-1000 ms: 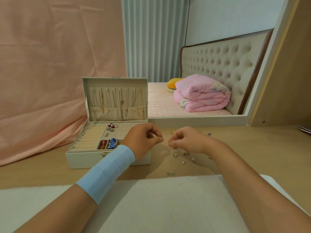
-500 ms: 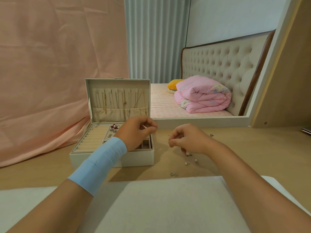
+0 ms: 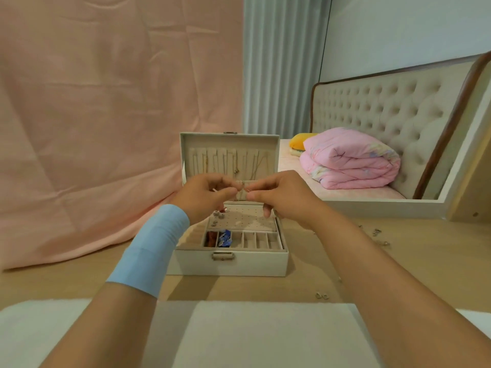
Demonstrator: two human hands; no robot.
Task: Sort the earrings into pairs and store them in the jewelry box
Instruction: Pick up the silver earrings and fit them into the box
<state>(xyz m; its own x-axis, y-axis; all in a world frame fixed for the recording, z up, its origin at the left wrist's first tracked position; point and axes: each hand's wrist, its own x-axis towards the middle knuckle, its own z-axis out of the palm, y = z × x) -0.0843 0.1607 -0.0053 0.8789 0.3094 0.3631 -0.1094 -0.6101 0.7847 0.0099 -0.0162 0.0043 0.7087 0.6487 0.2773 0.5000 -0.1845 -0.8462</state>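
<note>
Head view: storing step, by my reading. The left hand (image 3: 210, 192) and right hand (image 3: 281, 197) hover close together above the open cream rectangular jewelry box (image 3: 228, 264). Each pinches thumb to forefinger on a tiny thin metal earring (image 3: 214, 190); it is too small to tell whether this is one piece or two.

The next move likely calls for a fine, steady lowering onto the perforated cream earring panel (image 3: 247, 219). More small loose silver earrings (image 3: 376, 232) lie on the light wooden table (image 3: 398, 261), to the right of the box.

No brand, label or legible writing.
</note>
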